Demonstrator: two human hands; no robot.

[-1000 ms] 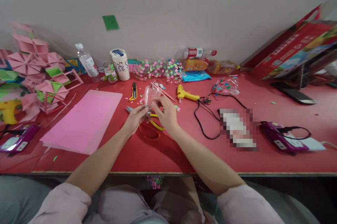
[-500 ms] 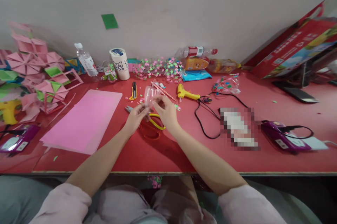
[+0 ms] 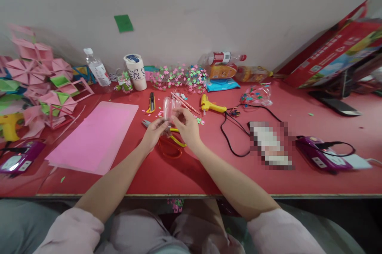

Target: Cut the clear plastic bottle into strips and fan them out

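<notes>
My left fingers (image 3: 163, 125) and right fingers (image 3: 182, 111) pinch a clear plastic piece (image 3: 167, 107) above the counter (image 3: 197, 178); I judge the handling partway, completion not visible.

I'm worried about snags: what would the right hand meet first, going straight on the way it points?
The right hand would first meet the clear plastic piece in front; beyond, perhaps the yellow utility knife, though depth is unclear.

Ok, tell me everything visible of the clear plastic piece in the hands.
The clear plastic piece is thin-looking, glossy and see-through, with pale streaks and a rounded outline at its far end. The left hand and right hand hold its near end in their fingertips, over the red tabletop. Fingers hide that end, so its full shape cannot be told.
</notes>
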